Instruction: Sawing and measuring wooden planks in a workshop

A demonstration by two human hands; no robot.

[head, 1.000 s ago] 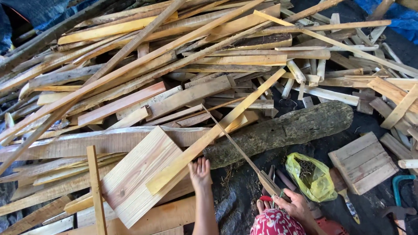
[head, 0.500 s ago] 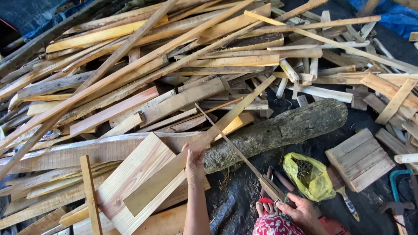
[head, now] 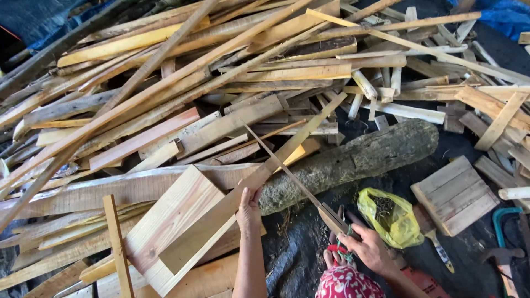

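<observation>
Both my hands are busy: left hand (head: 249,205) pins the plank (head: 259,182) steady; right hand (head: 369,248), at five o'clock, grips the handsaw (head: 298,177).

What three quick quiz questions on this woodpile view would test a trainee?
1. True or false: the left hand grips a long flat plank.
2. What does the right hand hold? A) hammer B) long thin blade by its handle C) yellow bag
3. What lies just right of the right hand, below the log?

Key: 1 true. 2 B. 3 a yellow plastic bag.
</observation>
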